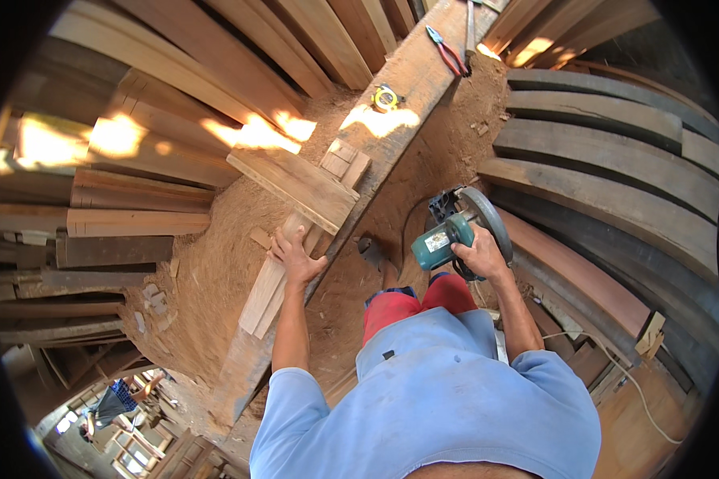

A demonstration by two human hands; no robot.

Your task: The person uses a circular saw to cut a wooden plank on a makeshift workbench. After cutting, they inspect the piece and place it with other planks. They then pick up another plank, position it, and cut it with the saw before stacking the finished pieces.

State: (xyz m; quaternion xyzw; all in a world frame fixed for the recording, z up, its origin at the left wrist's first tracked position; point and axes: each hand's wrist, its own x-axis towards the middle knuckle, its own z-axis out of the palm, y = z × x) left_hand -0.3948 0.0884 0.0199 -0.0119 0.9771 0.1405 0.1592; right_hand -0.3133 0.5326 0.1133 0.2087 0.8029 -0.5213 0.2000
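Observation:
My right hand (482,254) grips a teal handheld circular saw (438,244) with a dark round guard, held beside the long bench plank (407,84). My left hand (299,259) rests spread over pale narrow strips (262,294) lying along that plank. A wider short board (287,188) lies crosswise just beyond it, near small stacked blocks (339,160). Farther along the plank are a yellow tape measure (385,99) and red-handled pliers (446,51), beside a metal tool.
Stacked timber surrounds me at the upper left (136,223) and right (599,180). Sawdust and offcuts cover the ground (184,303). My foot (373,254) stands beside the plank. A white cord (655,423) runs at lower right. Another person (120,399) is in the distance at lower left.

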